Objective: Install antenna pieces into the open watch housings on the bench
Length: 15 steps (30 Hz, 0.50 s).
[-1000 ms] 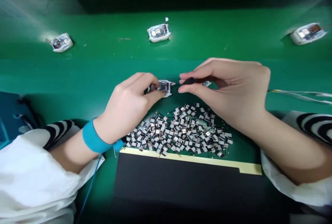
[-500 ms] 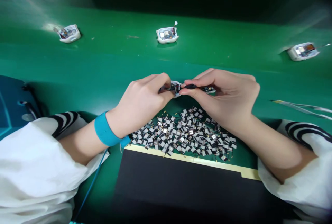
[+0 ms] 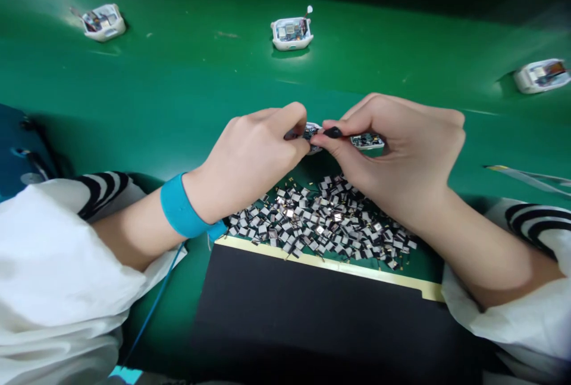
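Readable text: none; nothing in view can be made out from here.
White housing in the left hand [image 3: 252, 159]: the housing [image 3: 313, 130] shows no legible marking, and fingers cover most of it.
Circuit board in the right hand [image 3: 401, 153]: the board [image 3: 366, 141] has tiny specks of print, too small to read.
White housings on the far side of the surface [image 3: 291, 34]: dark printed patches on their boards, too small and blurred to read.
Heap of small square components [image 3: 321, 218], near the middle: any print on them is too small to tell.
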Each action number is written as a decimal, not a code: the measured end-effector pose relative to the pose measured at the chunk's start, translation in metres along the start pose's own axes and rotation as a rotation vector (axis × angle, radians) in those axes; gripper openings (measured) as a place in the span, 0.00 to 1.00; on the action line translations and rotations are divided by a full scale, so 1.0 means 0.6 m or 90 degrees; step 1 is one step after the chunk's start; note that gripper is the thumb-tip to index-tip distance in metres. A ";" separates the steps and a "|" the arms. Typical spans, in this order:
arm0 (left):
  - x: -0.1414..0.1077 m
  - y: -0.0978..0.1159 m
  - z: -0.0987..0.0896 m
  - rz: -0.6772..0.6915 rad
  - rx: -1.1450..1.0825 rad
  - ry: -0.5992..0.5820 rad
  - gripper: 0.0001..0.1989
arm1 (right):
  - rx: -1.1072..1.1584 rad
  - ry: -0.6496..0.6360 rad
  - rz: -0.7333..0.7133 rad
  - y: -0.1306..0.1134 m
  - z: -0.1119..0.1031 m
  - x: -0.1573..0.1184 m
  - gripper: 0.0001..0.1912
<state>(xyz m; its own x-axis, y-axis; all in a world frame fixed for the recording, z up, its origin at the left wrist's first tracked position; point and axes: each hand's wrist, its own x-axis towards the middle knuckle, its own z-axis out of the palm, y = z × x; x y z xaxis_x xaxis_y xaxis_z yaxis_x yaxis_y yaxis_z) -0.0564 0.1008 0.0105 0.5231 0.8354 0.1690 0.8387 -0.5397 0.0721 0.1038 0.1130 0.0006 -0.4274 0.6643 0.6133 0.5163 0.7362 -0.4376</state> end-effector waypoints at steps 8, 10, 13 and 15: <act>-0.008 -0.006 0.007 0.063 -0.007 0.068 0.14 | 0.036 0.026 0.005 0.004 0.008 -0.010 0.11; -0.011 -0.008 0.010 0.076 -0.021 0.090 0.15 | 0.036 0.027 0.008 0.006 0.009 -0.011 0.11; -0.012 -0.009 0.011 0.074 -0.046 0.089 0.14 | 0.034 0.021 0.020 0.008 0.010 -0.011 0.11; -0.011 -0.011 0.011 0.075 -0.041 0.079 0.14 | 0.040 0.016 0.034 0.010 0.010 -0.010 0.11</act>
<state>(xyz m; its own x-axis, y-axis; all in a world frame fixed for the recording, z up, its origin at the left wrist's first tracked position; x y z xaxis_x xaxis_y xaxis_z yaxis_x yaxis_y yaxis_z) -0.0644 0.0992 0.0021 0.5910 0.7487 0.3003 0.7592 -0.6421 0.1065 0.1049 0.1144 -0.0098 -0.3811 0.7002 0.6037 0.4896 0.7068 -0.5106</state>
